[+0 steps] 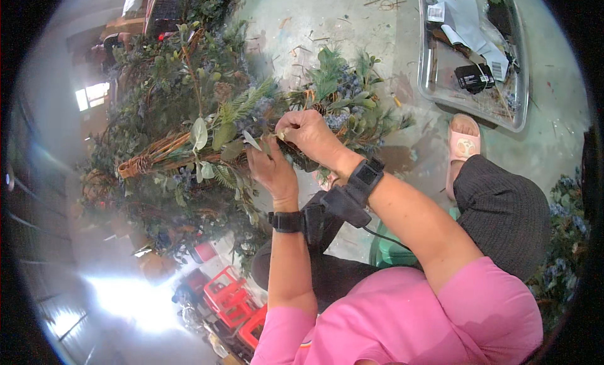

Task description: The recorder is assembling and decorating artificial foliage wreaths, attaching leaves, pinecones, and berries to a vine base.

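A greenery swag of bound brown twigs (167, 152), with green leaves, fern-like sprigs (242, 110) and blue berry clusters (349, 88), lies across in front of me. My left hand (274, 171) is closed at its middle, fingers pinched round a leafy stem beside a pale leaf (251, 140). Just right of it, touching or nearly so, my right hand (314, 138) is closed in a pinch. A small pale piece shows at its fingertips; what it is I cannot make out. Both wrists wear black bands.
More leafy greenery (145, 94) is heaped at the left, with some at the far right edge (566, 226). A clear plastic bin (522, 107) holding papers and a black box stands at the upper right. Red plastic stools or crates (229, 296) stand lower left. Twig scraps litter the floor.
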The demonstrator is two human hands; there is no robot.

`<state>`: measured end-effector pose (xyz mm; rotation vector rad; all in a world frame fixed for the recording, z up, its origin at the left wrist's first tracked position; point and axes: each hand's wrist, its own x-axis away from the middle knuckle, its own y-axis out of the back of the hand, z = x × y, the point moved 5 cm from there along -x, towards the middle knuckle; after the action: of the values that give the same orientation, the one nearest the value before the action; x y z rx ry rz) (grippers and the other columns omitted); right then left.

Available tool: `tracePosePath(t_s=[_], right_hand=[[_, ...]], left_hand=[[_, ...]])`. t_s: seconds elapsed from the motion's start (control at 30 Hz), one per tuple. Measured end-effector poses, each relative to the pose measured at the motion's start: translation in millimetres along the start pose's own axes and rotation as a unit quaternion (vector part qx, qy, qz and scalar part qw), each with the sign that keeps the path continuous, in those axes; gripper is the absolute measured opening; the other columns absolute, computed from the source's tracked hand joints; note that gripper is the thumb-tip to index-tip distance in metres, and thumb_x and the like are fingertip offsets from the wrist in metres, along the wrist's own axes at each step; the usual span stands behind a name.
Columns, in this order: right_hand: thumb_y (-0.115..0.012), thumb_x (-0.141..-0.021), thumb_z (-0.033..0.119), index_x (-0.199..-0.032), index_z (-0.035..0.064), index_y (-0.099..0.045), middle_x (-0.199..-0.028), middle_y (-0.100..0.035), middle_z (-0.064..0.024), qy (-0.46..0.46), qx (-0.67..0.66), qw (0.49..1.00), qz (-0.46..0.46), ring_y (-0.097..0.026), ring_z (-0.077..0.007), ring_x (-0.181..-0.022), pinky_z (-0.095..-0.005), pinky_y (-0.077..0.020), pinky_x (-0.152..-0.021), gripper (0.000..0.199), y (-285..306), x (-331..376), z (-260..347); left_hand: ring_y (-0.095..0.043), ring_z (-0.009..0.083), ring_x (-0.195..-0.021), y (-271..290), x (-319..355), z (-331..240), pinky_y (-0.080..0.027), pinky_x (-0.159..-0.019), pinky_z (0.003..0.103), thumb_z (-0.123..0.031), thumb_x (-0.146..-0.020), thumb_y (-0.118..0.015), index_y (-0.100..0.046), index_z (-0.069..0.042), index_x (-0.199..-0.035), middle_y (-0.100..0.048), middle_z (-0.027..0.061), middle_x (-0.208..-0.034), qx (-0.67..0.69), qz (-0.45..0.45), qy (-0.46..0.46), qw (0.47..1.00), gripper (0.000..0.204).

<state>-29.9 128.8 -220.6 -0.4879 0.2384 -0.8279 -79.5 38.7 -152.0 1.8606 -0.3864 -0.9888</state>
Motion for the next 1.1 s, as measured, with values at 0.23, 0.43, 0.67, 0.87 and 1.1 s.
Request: tracePosePath(t_s=[0.23, 0.43, 0.67, 0.87, 1.1], right_hand=[[-0.058, -0.071, 0.005, -0.068, -0.0022, -0.057, -0.057, -0.055, -0.0103, -0.096, 0.019, 0.988, 0.121, -0.053, -0.015, -0.05, -0.0288, -0.042, -0.047, 0.007, -4, 2, 1], [-0.053, -0.079, 0.003, -0.074, -0.0014, -0.056, -0.059, -0.054, -0.0036, -0.196, -0.138, 0.966, 0.101, -0.05, -0.0092, -0.049, -0.0226, -0.0413, -0.045, 0.007, -1, 9, 1], [-0.051, -0.08, 0.003, -0.072, -0.0008, -0.056, -0.059, -0.053, -0.0033, -0.251, -0.206, 0.944, 0.058, -0.048, -0.0096, -0.047, -0.024, -0.0367, -0.039, 0.011, -7, 11, -18], [-0.051, -0.082, 0.007, -0.071, -0.0002, -0.055, -0.059, -0.052, -0.0031, -0.259, -0.217, 0.941, 0.026, -0.047, -0.0095, -0.046, -0.0239, -0.0361, -0.039, 0.014, -10, 15, -20], [-0.053, -0.081, 0.008, -0.072, 0.0003, -0.056, -0.06, -0.053, -0.002, -0.209, -0.236, 0.947, 0.067, -0.048, -0.008, -0.05, -0.022, -0.0383, -0.042, 0.013, -11, 16, -22]], left_hand=[[-0.05, 0.0166, -0.058, -1, 0, 5, -0.04, -0.054, 0.029, -0.017, -0.084, -0.053, -0.055, 0.002, -0.088, -0.055, 0.0086, -0.069, 0.124, 0.043, 0.078, 0.988, 0.019], [-0.046, 0.011, -0.052, 0, -3, 2, -0.038, -0.048, 0.027, -0.016, -0.084, -0.053, -0.058, 0.0, -0.084, -0.056, 0.0051, -0.067, 0.108, 0.14, 0.06, 0.982, 0.016], [-0.055, 0.0229, -0.065, 0, -1, -1, -0.042, -0.06, 0.033, -0.018, -0.085, -0.054, -0.058, -0.001, -0.081, -0.059, 0.0109, -0.072, 0.105, 0.152, 0.11, 0.977, 0.018], [-0.05, 0.0155, -0.058, 1, -1, -3, -0.041, -0.055, 0.03, -0.011, -0.082, -0.052, -0.055, 0.0, -0.08, -0.057, 0.0075, -0.07, 0.099, 0.114, 0.035, 0.988, 0.012], [-0.057, 0.0271, -0.064, -1, 1, 0, -0.043, -0.058, 0.035, -0.01, -0.082, -0.052, -0.056, 0.001, -0.083, -0.059, 0.0125, -0.072, 0.086, 0.091, 0.088, 0.988, 0.012]])
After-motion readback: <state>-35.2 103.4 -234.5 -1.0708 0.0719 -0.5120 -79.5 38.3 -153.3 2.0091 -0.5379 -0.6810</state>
